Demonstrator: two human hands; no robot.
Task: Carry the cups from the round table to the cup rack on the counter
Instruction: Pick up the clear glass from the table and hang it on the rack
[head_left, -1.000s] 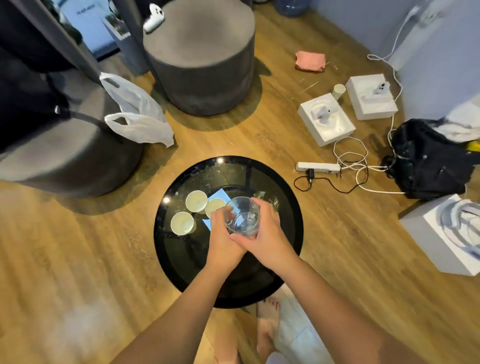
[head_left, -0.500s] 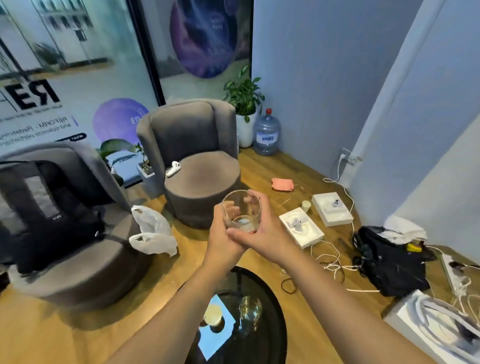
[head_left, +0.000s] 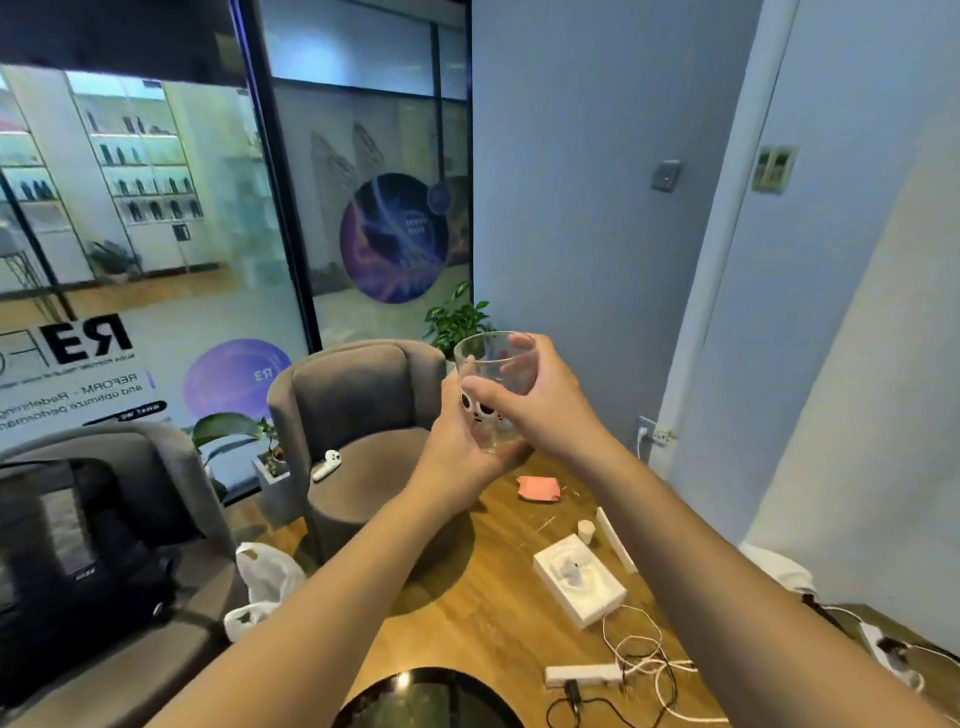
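Carrying glass cup (head_left: 493, 387) above round surface (head_left: 431, 699) | left hand (head_left: 460, 447) cradles base, right hand (head_left: 540, 400) fingers grip side | next: find rack, unseen.

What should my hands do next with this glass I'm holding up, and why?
Probably keep the glass upright in both hands and turn to look for the counter. The left hand cups its base, the right hand wraps its side, and it is already lifted well above the round table. No counter or cup rack shows in this view, only chairs, walls and floor clutter.
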